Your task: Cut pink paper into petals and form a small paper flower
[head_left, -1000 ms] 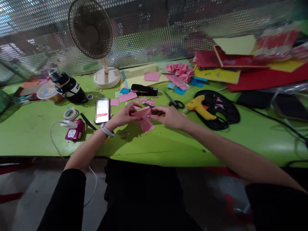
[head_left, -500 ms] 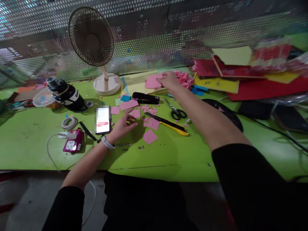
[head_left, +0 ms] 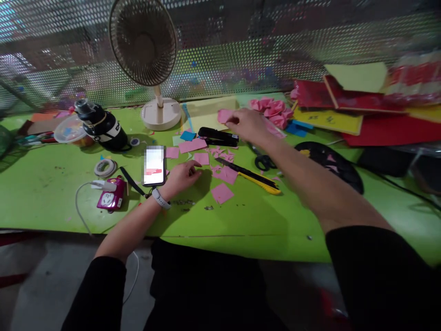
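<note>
Toward the back of a green table [head_left: 241, 225], the person's right hand [head_left: 248, 125] reaches out with its fingertips at the edge of a piece of pink paper [head_left: 223, 115]. The hand covers part of that paper, and whether thumb and fingers are pinched on it cannot be told. The paper lies over a pale yellow sheet [head_left: 206, 112], just left of a heap of pink paper flowers [head_left: 270, 109].

Nearer the person, the left hand [head_left: 181, 178] holds nothing; its fingers are loosely curled and spread apart, beside a small pink square [head_left: 201, 158]. A white band [head_left: 160, 199] circles that wrist, next to a phone [head_left: 155, 166] with a lit screen.

Between the hands lies a black stapler [head_left: 217, 136]. Pink scraps [head_left: 217, 152], a yellow-and-black cutter [head_left: 258, 179] and black-handled scissors [head_left: 264, 162], partly behind the right forearm, sit in front. Farther left are a roll of tape [head_left: 105, 168], a dark bottle [head_left: 105, 128] and, behind, a fan [head_left: 143, 43].
</note>
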The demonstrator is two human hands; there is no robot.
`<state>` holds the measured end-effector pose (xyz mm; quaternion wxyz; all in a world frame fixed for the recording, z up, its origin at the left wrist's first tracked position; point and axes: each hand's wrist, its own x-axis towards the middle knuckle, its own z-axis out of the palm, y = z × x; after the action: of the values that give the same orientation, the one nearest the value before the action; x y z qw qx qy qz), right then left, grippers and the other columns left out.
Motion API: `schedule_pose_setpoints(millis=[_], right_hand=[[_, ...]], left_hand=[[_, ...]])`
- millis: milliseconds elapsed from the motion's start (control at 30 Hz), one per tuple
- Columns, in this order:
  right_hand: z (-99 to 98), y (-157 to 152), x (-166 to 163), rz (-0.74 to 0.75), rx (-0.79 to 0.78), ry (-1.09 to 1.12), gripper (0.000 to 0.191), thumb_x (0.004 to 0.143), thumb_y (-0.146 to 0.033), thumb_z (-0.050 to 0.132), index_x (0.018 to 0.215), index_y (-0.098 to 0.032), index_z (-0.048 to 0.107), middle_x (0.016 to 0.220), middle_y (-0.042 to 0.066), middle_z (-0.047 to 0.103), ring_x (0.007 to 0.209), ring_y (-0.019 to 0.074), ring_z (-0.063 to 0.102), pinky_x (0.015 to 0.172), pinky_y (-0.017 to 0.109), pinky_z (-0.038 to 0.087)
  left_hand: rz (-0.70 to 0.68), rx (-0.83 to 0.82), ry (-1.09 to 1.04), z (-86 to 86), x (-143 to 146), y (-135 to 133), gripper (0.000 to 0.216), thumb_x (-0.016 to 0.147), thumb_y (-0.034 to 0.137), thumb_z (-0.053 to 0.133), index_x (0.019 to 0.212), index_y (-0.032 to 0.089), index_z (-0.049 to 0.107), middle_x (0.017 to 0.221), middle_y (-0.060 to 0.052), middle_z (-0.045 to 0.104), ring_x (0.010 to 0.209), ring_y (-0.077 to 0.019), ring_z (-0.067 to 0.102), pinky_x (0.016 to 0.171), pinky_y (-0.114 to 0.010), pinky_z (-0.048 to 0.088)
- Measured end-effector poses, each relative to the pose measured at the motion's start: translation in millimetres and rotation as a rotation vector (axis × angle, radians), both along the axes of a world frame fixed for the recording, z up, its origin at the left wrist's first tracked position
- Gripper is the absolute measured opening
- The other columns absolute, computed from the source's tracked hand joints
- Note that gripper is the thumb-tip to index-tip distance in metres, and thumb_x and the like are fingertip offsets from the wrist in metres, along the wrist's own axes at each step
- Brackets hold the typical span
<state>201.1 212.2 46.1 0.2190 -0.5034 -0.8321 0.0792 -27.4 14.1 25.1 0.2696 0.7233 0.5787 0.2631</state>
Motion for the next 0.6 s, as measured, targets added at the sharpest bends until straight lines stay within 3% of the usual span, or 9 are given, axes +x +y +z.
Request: schedule_pose_setpoints(millis=[133, 267, 467, 533, 600], right_hand=[[7.8, -51, 1, 0.200, -0.035, -0.119, 0.021, 0.093, -0.033, 0.058, 0.092, -0.021, 0.075, 0.098, 0.011, 0.074, 0.087, 0.0268, 0.066, 0.073, 0.039, 0.049], [3.3, -80, -7, 0.218, -0.020, -0.253, 0.027, 0.096, -0.030, 0.052, 0.104, -0.019, 0.075, 0.106, 0.012, 0.074, 0.090, 0.0272, 0.066, 0.070, 0.037, 0.046], [-10.9, -79, -59, 0.424, 0.191, -0.549, 0.045, 0.093, -0.009, 0.044, 0.135, -0.009, 0.063, 0.134, 0.020, 0.066, 0.115, 0.0327, 0.057, 0.088, 0.043, 0.041], [-14.6, -74, -75, 0.444, 0.198, -0.583, 0.046, 0.092, -0.005, 0.042, 0.135, -0.006, 0.062, 0.133, 0.021, 0.066, 0.113, 0.0322, 0.057, 0.087, 0.043, 0.039], [-16.9, -70, -84, 0.433, 0.188, -0.563, 0.041, 0.093, -0.004, 0.040, 0.122, -0.007, 0.069, 0.122, 0.021, 0.071, 0.107, 0.0310, 0.058, 0.085, 0.042, 0.037]], left_hand=[[-0.024, 0.031, 0.103, -1.0, 5, -2, 0.017, 0.091, 0.023, 0.061, 0.097, 0.014, 0.074, 0.080, -0.007, 0.074, 0.063, -0.0144, 0.061, 0.058, -0.025, 0.043], [-0.027, 0.044, 0.149, -3.3, 8, -2, 0.018, 0.091, 0.024, 0.060, 0.095, 0.015, 0.076, 0.082, -0.008, 0.076, 0.066, -0.0158, 0.062, 0.060, -0.027, 0.042], [-0.029, 0.095, 0.152, -8.4, 5, 2, 0.019, 0.092, 0.023, 0.060, 0.096, 0.015, 0.076, 0.084, -0.008, 0.076, 0.067, -0.0154, 0.061, 0.064, -0.027, 0.044], [-0.034, 0.105, 0.134, -10.0, 1, 3, 0.018, 0.092, 0.023, 0.060, 0.097, 0.015, 0.076, 0.087, -0.008, 0.076, 0.070, -0.0154, 0.062, 0.065, -0.027, 0.044], [-0.042, 0.102, 0.109, -11.0, -1, 4, 0.018, 0.091, 0.021, 0.060, 0.096, 0.015, 0.075, 0.089, -0.008, 0.076, 0.072, -0.0156, 0.063, 0.066, -0.027, 0.046]])
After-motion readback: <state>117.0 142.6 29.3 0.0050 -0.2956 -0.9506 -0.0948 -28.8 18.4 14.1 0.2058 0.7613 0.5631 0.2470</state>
